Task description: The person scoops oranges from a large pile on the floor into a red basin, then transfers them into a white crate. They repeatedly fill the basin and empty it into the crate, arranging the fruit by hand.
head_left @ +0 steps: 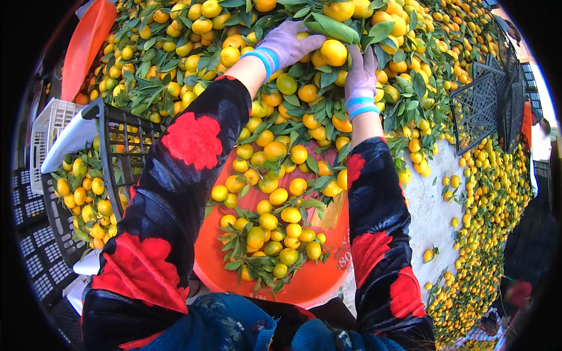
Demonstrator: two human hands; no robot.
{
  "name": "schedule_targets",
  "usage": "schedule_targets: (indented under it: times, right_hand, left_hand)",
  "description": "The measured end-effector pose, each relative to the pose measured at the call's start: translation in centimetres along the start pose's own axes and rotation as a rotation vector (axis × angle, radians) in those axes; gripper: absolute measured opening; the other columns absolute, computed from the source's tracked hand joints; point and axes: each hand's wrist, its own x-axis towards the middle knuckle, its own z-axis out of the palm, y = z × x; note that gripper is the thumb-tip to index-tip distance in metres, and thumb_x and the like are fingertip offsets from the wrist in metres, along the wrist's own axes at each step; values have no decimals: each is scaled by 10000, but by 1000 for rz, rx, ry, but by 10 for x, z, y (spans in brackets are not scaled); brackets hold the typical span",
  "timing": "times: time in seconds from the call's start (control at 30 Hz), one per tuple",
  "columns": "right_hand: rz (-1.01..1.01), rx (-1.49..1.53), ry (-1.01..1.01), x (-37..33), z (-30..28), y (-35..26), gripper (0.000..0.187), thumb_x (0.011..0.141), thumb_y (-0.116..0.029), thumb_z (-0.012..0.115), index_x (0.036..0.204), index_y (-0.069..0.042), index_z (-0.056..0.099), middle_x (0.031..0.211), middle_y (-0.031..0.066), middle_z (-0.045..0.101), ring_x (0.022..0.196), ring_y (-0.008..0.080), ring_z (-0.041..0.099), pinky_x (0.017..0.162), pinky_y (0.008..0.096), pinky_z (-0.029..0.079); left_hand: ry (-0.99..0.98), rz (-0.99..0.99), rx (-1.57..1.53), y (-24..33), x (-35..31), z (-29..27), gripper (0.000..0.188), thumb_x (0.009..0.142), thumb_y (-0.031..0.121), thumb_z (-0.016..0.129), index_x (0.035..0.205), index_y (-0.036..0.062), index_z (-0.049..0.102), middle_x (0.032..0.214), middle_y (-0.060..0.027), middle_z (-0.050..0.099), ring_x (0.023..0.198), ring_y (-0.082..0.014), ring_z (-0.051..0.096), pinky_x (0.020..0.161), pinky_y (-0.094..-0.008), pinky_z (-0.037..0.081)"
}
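A large heap of small orange-yellow citrus fruits with green leaves (193, 44) lies in front of me. My left hand (291, 44), in a lilac knit glove with a blue striped cuff, reaches into it with thumb and fingers apart. Just right of its thumb is a bright yellow-orange fruit (334, 53). My right hand (361, 75), gloved alike, lies on the other side of that fruit, fingers stretched out, the tips partly under leaves. Below my arms an orange-red plastic tub (216, 266) holds a pile of leafy citrus fruits (275, 234).
At the left stands a black plastic crate (126, 146) with more fruits, beside a white crate (54, 126) and an orange-red plastic piece (88, 47). Black crates (477, 108) rest at the far right. Loose fruits spread over the grey floor (430, 216) on the right.
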Motion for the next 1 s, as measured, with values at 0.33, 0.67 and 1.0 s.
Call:
schedule_targets:
  times: [0.33, 0.67, 1.0]
  right_hand:
    - [465, -145, -686, -297, -96, 25, 372, 865, -292, 627, 1145, -48, 610, 1175, 187, 599, 1120, 325, 565, 987, 355, 418]
    - [274, -471, -22, -109, -238, 50, 658, 830, -462, 656, 1293, -8, 543, 1201, 131, 619, 1095, 242, 583, 930, 342, 452]
    - [437, -282, -66, -78, -154, 129, 875, 790, -501, 673, 1438, 7, 378, 1346, 186, 525, 1201, 261, 520, 1029, 332, 365]
  left_hand:
    - [-1307, -246, 378, 31, -210, 11, 386, 774, 433, 660, 889, 75, 742, 807, -115, 707, 724, -229, 652, 705, -356, 510]
    - [58, -175, 408, -18, -106, -54, 823, 746, 623, 658, 1370, 112, 499, 1468, -197, 374, 1308, -343, 430, 1086, -407, 350]
    - [-153, -30, 711, -65, -144, 48, 745, 744, 609, 655, 1378, 254, 490, 1518, -192, 243, 1349, -489, 256, 1104, -544, 282]
